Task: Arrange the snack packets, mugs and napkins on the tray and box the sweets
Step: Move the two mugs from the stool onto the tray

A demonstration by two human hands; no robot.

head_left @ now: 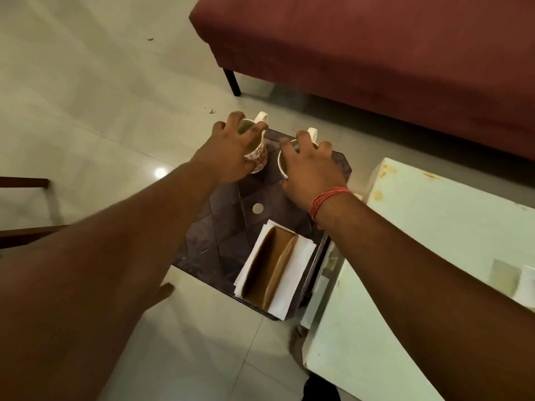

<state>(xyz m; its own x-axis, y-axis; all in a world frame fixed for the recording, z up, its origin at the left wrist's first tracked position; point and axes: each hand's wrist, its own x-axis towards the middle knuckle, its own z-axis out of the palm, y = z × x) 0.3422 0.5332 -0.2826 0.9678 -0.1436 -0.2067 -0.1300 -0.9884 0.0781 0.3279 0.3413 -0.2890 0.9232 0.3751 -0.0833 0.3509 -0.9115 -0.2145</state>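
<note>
- Head view, risk first: mugs gripped from above by the rim, so a slip or a tilt on the way down would likely tip one over the far edge of the dark tray (231,227), since both sit close to that edge.
- Left patterned mug (257,156) held at the tray's far left corner, partly beyond the edge as seen from here; set down there, probably unstable. Contact with the tray impossible to tell.
- Right mug (282,166) over the tray's far end, just beside the left one; a knock between the two is possible if brought closer. Contents of either mug hard to tell.
- Left hand (234,149): fingers curled over the rim of the patterned mug, clasping it from above.
- Right hand (309,172): fingers spread and bent over the other mug's rim, likewise clasping it; red thread bracelet (328,199) at the wrist.
- Napkins (278,270): white stack in a brown holder (269,267) at the tray's near end, well apart from the mugs.
- Snack packets and sweets: none visible.
- Tray apparently on a low stand over the tiled floor (86,111), white bench (434,241) just beside it on the right, maroon sofa (376,53) behind.
- Judged stage: mugs being placed, packets and sweets yet to do.
</note>
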